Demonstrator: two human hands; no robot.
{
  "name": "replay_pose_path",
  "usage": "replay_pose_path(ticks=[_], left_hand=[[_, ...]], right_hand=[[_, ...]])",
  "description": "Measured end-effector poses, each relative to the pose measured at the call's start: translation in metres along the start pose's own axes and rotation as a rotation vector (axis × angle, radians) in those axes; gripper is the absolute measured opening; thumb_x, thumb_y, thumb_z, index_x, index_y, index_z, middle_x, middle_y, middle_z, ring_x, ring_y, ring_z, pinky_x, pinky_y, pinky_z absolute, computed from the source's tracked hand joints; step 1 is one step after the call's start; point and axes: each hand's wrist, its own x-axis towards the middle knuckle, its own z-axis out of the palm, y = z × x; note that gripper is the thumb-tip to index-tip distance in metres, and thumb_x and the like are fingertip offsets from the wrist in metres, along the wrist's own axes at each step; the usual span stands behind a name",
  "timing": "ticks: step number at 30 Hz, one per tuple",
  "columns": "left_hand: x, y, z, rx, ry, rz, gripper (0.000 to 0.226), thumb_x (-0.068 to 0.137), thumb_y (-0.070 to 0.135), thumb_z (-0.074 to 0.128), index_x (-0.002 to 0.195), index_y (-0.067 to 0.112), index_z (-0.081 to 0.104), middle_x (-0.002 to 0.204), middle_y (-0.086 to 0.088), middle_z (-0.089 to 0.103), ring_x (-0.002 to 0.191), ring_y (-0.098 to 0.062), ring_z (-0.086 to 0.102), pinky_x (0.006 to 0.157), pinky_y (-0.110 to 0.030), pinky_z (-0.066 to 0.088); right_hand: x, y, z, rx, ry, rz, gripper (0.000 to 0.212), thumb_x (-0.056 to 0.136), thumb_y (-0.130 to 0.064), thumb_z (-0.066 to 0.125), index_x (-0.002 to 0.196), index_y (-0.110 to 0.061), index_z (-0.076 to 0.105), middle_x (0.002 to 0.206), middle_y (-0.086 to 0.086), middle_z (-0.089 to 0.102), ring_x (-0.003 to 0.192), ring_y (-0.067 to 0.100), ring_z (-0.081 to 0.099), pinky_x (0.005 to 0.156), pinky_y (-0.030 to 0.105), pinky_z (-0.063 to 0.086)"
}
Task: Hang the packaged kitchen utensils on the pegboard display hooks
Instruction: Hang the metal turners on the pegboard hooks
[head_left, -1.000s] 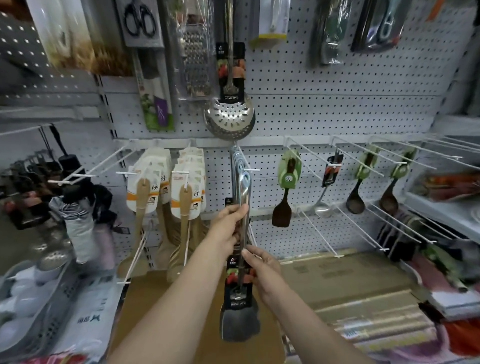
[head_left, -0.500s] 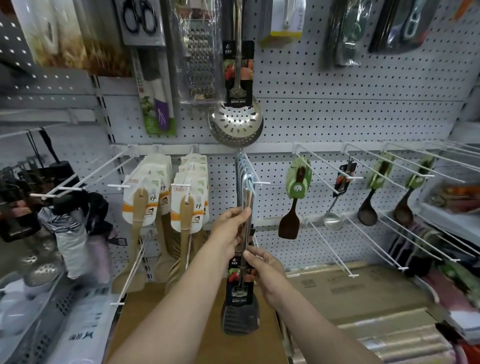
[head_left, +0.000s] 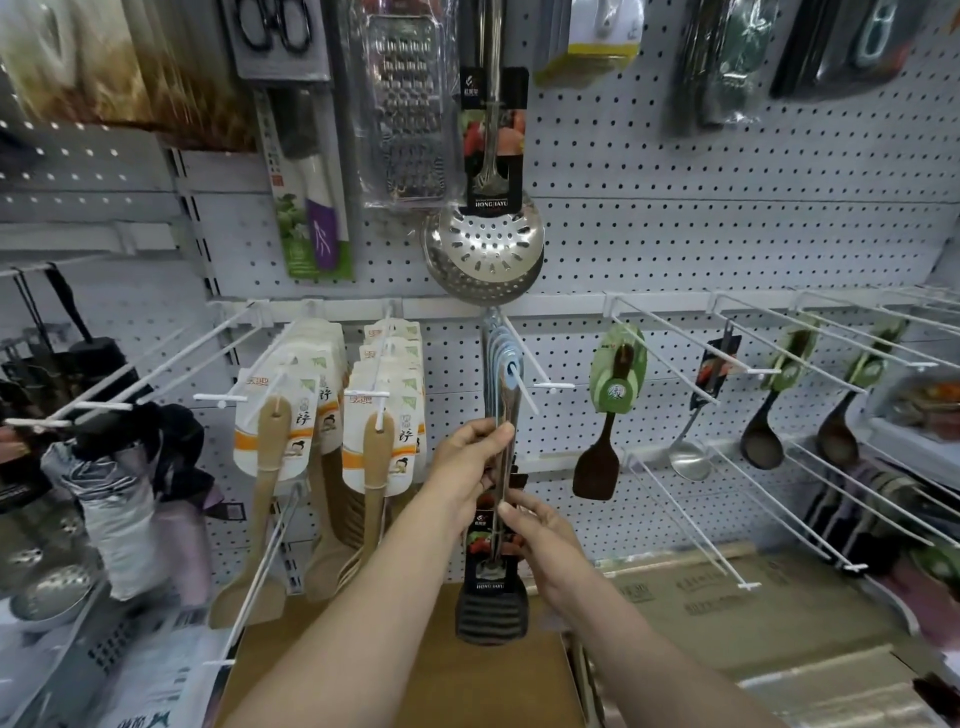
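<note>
A steel slotted turner (head_left: 492, 610) with a black label card hangs by its handle hole on a white pegboard hook (head_left: 525, 397), in front of several matching handles. My left hand (head_left: 470, 460) grips the shiny handle just below the hook. My right hand (head_left: 540, 540) pinches the handle lower down, at the label card. The pegboard (head_left: 727, 239) fills the wall behind.
Packaged wooden spatulas (head_left: 275, 431) hang on hooks to the left. A large skimmer (head_left: 485, 249) hangs above. Dark spatulas and ladles (head_left: 597, 467) hang to the right among bare white hooks. Cardboard boxes (head_left: 779, 597) lie below, and folded umbrellas (head_left: 119, 499) stand far left.
The turner's handle hole has slid further back along the hook. Both hands keep their hold on the handle, and the view has tilted up slightly.
</note>
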Motion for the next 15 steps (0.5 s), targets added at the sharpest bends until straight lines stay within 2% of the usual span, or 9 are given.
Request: replay_pose_path(ticks=[2, 4, 6, 8, 11, 13, 15], left_hand=[[-0.001, -0.001, 0.000, 0.011, 0.010, 0.010, 0.024, 0.084, 0.023, 0.080, 0.106, 0.019, 0.073, 0.096, -0.003, 0.075, 0.099, -0.024, 0.066, 0.106, -0.051, 0.049], [-0.003, -0.001, 0.001, 0.036, 0.024, 0.014, 0.025, 0.083, 0.026, 0.082, 0.106, 0.020, 0.074, 0.098, -0.004, 0.076, 0.099, -0.024, 0.066, 0.107, -0.051, 0.048], [-0.009, 0.001, 0.003, 0.029, 0.039, 0.020, 0.023, 0.085, 0.025, 0.080, 0.107, 0.021, 0.074, 0.102, -0.004, 0.076, 0.101, -0.023, 0.067, 0.104, -0.047, 0.050], [-0.017, 0.002, 0.005, 0.000, 0.070, 0.030, 0.026, 0.086, 0.024, 0.079, 0.111, 0.022, 0.071, 0.109, -0.001, 0.076, 0.106, -0.019, 0.067, 0.098, -0.039, 0.050], [-0.040, 0.001, 0.004, -0.062, 0.133, 0.018, 0.037, 0.086, 0.027, 0.079, 0.120, 0.020, 0.066, 0.116, 0.001, 0.071, 0.109, -0.011, 0.062, 0.102, -0.033, 0.044], [-0.057, -0.006, 0.001, -0.095, 0.169, -0.005, 0.037, 0.087, 0.026, 0.078, 0.120, 0.016, 0.065, 0.115, -0.001, 0.071, 0.110, -0.013, 0.062, 0.102, -0.034, 0.046], [-0.078, -0.011, -0.001, -0.133, 0.194, -0.041, 0.028, 0.090, 0.023, 0.074, 0.115, 0.014, 0.064, 0.106, -0.001, 0.072, 0.102, -0.014, 0.064, 0.092, -0.031, 0.050]], right_hand=[[0.003, 0.001, 0.001, -0.001, 0.007, -0.009, 0.048, 0.085, -0.024, 0.080, 0.129, -0.015, 0.063, 0.112, 0.008, 0.076, 0.107, 0.025, 0.072, 0.099, 0.045, 0.054], [0.003, 0.000, 0.001, 0.008, 0.025, -0.013, 0.045, 0.087, -0.018, 0.079, 0.129, -0.013, 0.062, 0.109, 0.008, 0.077, 0.106, 0.025, 0.072, 0.095, 0.043, 0.055], [-0.001, -0.005, 0.001, 0.052, 0.064, -0.005, 0.040, 0.089, -0.014, 0.076, 0.126, -0.013, 0.059, 0.109, 0.006, 0.077, 0.101, 0.021, 0.072, 0.083, 0.033, 0.057], [-0.010, -0.014, 0.001, 0.082, 0.106, -0.003, 0.041, 0.091, -0.017, 0.075, 0.128, -0.015, 0.057, 0.115, 0.003, 0.072, 0.098, 0.012, 0.069, 0.070, 0.018, 0.052], [-0.023, -0.024, 0.000, 0.125, 0.145, 0.015, 0.037, 0.094, -0.019, 0.072, 0.127, -0.016, 0.057, 0.114, -0.001, 0.067, 0.088, -0.001, 0.062, 0.055, 0.010, 0.047], [-0.034, -0.027, 0.003, 0.115, 0.153, 0.024, 0.033, 0.094, -0.022, 0.072, 0.124, -0.016, 0.061, 0.110, -0.001, 0.070, 0.087, 0.000, 0.065, 0.060, 0.013, 0.049], [-0.044, -0.025, 0.007, 0.081, 0.152, 0.018, 0.040, 0.089, -0.030, 0.077, 0.124, -0.014, 0.065, 0.113, 0.004, 0.073, 0.105, 0.015, 0.068, 0.076, 0.025, 0.052]])
